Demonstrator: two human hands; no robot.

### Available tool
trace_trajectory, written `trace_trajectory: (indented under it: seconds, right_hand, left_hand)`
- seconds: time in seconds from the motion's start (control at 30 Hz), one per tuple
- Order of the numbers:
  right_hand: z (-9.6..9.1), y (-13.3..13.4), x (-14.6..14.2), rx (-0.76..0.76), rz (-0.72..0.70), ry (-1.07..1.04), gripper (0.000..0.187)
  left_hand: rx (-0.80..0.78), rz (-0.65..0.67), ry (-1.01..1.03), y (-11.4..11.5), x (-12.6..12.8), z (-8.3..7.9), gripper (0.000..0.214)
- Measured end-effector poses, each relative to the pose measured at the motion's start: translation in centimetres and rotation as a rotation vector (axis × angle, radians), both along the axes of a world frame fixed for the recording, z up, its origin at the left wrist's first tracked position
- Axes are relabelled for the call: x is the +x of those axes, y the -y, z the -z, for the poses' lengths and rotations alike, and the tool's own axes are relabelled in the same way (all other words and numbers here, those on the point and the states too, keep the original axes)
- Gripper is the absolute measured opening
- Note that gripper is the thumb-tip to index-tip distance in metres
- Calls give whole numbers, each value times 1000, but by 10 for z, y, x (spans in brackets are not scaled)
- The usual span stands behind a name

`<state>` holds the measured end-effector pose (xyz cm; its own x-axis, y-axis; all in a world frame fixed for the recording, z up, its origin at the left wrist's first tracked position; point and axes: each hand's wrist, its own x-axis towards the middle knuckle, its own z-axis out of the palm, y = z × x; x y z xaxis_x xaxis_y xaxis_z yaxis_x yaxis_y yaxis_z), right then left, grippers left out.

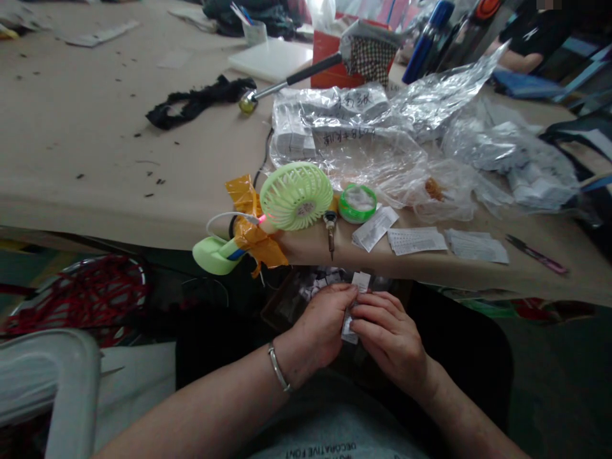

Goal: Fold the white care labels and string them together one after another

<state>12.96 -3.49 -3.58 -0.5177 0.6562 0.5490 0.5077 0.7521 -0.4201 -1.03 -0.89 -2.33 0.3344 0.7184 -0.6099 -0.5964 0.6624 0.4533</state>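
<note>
Over my lap, below the table edge, my left hand (324, 326) pinches small white printed labels (350, 331), which show between the two hands. The fingers of my right hand (389, 335) are curled against the same labels from the other side. One white end sticks up above my left thumb; my fingers cover the middle. Beneath my hands is a box (277, 306) with many small white pieces in it. Stacks of printed labels (415, 241) lie along the table edge in front of me.
A green fan (296, 196) is taped at the table edge beside a pointed tool (331, 233) and a green round container (357, 204). Tweezers (538, 254) lie at right. Behind are plastic bags (363, 150), a hammer (291, 80) and black cloth (191, 105). Another person (535, 44) sits at far right.
</note>
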Motion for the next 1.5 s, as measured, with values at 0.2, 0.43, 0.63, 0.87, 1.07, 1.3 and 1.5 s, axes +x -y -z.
trace_trajectory:
  seconds: [0.2, 0.43, 0.63, 0.87, 1.07, 1.3, 1.5]
  right_hand:
    - [-3, 3, -5, -31, -4, -5, 20]
    - [1, 5, -5, -37, 18, 12, 20]
    - [-2, 11, -1, -111, 25, -96, 35]
    - [-5, -6, 11, -743, 338, -563, 13]
    - [-9, -13, 2, -1020, 282, -647, 16]
    - [-5, -11, 3, -1110, 178, -726, 14]
    - [1, -22, 8, -1314, -263, -791, 42]
  left_hand:
    - [16, 2, 26, 0, 0, 0, 6]
    - [17, 3, 55, 1, -1, 0, 13]
    - [65, 84, 11, 3, -4, -6, 8]
    - [80, 339, -64, 9, -13, -14, 21]
    - [158, 418, -72, 14, -14, -14, 24]
    - [128, 470, -15, 14, -21, -13, 22]
    - [165, 553, 101, 16, -24, -15, 25]
